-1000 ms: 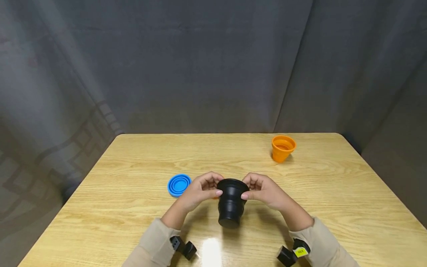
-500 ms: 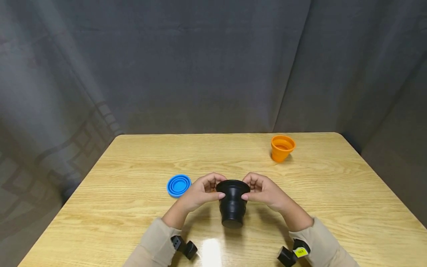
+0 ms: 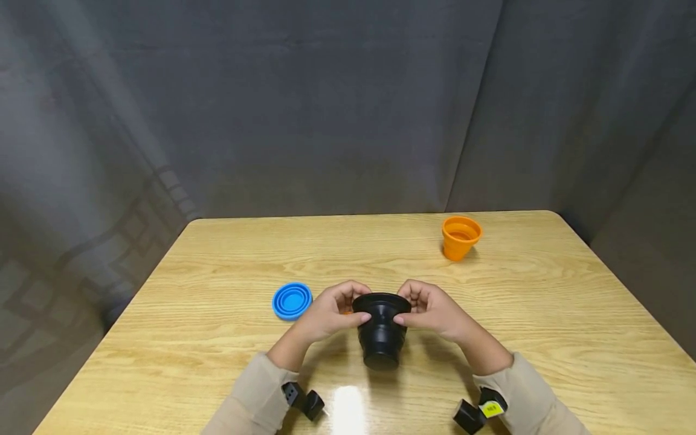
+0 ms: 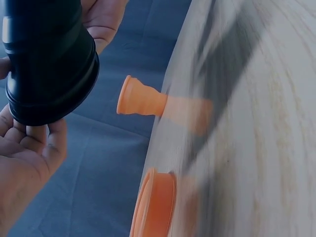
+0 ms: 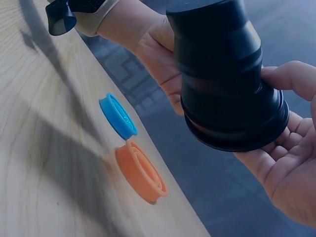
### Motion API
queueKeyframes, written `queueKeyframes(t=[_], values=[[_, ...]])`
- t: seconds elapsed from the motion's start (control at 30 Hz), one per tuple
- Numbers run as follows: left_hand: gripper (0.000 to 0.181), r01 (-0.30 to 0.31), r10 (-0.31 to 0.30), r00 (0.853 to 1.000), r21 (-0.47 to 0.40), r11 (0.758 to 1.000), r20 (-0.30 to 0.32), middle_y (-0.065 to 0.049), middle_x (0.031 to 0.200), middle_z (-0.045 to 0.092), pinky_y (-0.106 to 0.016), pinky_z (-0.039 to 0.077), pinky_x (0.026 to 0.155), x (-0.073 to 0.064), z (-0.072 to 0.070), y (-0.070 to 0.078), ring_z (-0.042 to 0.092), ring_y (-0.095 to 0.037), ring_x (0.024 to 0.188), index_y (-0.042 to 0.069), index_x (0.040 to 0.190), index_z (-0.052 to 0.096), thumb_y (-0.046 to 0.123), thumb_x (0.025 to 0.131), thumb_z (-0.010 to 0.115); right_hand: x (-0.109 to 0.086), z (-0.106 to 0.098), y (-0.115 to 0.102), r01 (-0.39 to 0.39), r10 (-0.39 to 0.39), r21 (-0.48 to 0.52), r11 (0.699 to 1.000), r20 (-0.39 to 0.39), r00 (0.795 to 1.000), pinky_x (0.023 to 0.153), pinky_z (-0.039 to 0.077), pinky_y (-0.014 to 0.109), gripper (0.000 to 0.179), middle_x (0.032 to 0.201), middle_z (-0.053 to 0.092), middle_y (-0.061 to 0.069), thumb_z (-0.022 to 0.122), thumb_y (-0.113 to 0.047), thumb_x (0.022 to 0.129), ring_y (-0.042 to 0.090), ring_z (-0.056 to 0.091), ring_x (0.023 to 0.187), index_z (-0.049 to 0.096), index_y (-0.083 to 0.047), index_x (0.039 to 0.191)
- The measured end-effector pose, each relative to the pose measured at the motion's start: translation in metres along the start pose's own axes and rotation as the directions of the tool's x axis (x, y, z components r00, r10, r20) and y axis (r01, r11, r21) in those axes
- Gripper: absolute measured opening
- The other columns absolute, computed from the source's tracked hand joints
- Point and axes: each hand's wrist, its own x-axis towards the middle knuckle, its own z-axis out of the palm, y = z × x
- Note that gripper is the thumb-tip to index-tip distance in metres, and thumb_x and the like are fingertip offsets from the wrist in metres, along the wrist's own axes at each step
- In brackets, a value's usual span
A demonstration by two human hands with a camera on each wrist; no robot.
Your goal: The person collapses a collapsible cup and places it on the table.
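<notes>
Two hands share one black collapsible cup (image 3: 383, 332), lifted off the wooden table (image 3: 544, 290) in front of the person, its base tipped toward them. It looks light, with a soft, rubbery wall that probably gives under pressure and folds at its rings; breakage seems unlikely. The finish may grip skin fairly well rather than slide. The thicker rim is likely the stiffest part and the best place to take hold, with opposite sides supported, since a squeeze lower down could buckle the wall. The left hand (image 3: 331, 311) and right hand (image 3: 432, 308) both pinch it there, thumbs on the near wall just below the rim and fingers at the far side. The cup is dark with a dull sheen, extended, stepped in rings, and narrows from a flared lip to a round flat base. Near the left hand lie a flattened blue collapsible cup (image 3: 292, 301) and a flattened orange collapsible cup (image 5: 140, 173); an extended orange cup (image 3: 461, 238) stands farther off, to the right.
</notes>
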Motion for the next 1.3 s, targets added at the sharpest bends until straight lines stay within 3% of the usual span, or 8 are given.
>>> queueKeyframes(t=[0.3,0.7,0.8,0.9,1.03,1.13,1.3], values=[[0.028,-0.016,0.016,1.000,0.044,0.999,0.011,-0.005,0.078,0.052,-0.023,0.045,0.065,-0.001,0.002,-0.005,0.049,-0.010,0.072,-0.011,0.100,0.050,-0.007,0.074,0.059,-0.003,0.003,0.003,-0.087,0.085,-0.082,0.993,-0.027,0.996,0.051,0.041,0.018,0.019,0.069,0.050,-0.001,0.062,0.002,0.075,0.006,0.046,0.062,0.045,0.011,0.079],[0.023,0.019,-0.007,0.996,0.135,0.991,-0.093,-0.014,0.092,0.057,-0.022,0.047,0.061,0.000,0.002,-0.002,0.053,-0.011,0.074,-0.006,0.101,0.055,-0.001,0.079,0.059,-0.001,0.008,0.000,-0.163,0.143,-0.139,0.977,-0.144,0.979,0.052,0.042,0.018,0.015,0.071,0.050,0.006,0.058,0.004,0.076,0.008,0.048,0.062,0.047,0.010,0.085],[0.021,0.010,0.007,0.993,0.144,0.990,-0.117,-0.016,0.092,0.057,-0.022,0.047,0.059,-0.001,0.005,0.006,0.052,-0.009,0.074,-0.007,0.101,0.055,-0.002,0.080,0.057,-0.002,0.008,0.000,-0.114,0.103,-0.094,0.989,-0.121,0.987,0.057,0.044,0.019,0.016,0.075,0.052,0.005,0.055,0.004,0.078,0.008,0.050,0.066,0.046,0.011,0.089],[0.020,0.010,0.012,0.988,0.137,0.990,-0.153,-0.016,0.087,0.056,-0.021,0.047,0.055,-0.002,0.007,0.016,0.052,-0.008,0.068,-0.009,0.101,0.055,-0.004,0.081,0.054,-0.003,0.006,0.002,0.018,-0.017,0.046,0.999,-0.017,1.000,0.064,0.045,0.020,0.019,0.085,0.055,0.005,0.050,0.009,0.079,0.010,0.052,0.075,0.044,0.011,0.098],[0.019,0.001,0.031,0.978,0.151,0.988,-0.207,-0.015,0.082,0.055,-0.021,0.047,0.055,-0.002,0.008,0.017,0.051,-0.008,0.065,-0.009,0.101,0.055,-0.005,0.082,0.053,-0.003,0.005,0.004,0.116,-0.143,0.227,0.967,0.107,0.984,0.073,0.044,0.022,0.030,0.099,0.054,0.006,0.048,0.012,0.080,0.012,0.052,0.087,0.044,0.005,0.109],[0.018,-0.008,0.047,0.974,0.170,0.985,-0.221,-0.014,0.081,0.055,-0.022,0.047,0.056,-0.001,0.008,0.013,0.050,-0.008,0.066,-0.008,0.100,0.055,-0.004,0.082,0.054,-0.003,0.007,0.007,0.106,-0.129,0.217,0.970,0.092,0.987,0.074,0.044,0.022,0.029,0.098,0.054,0.005,0.051,0.009,0.081,0.013,0.052,0.087,0.045,0.000,0.108],[0.021,0.034,0.008,0.977,0.191,0.981,-0.215,-0.008,0.079,0.054,-0.024,0.046,0.055,0.002,0.006,0.000,0.049,-0.010,0.065,-0.003,0.103,0.056,0.005,0.084,0.055,-0.003,0.014,0.009,0.016,-0.011,0.088,0.996,-0.055,0.998,0.065,0.046,0.021,0.024,0.088,0.052,0.005,0.054,0.008,0.080,0.011,0.054,0.078,0.044,0.005,0.101]])
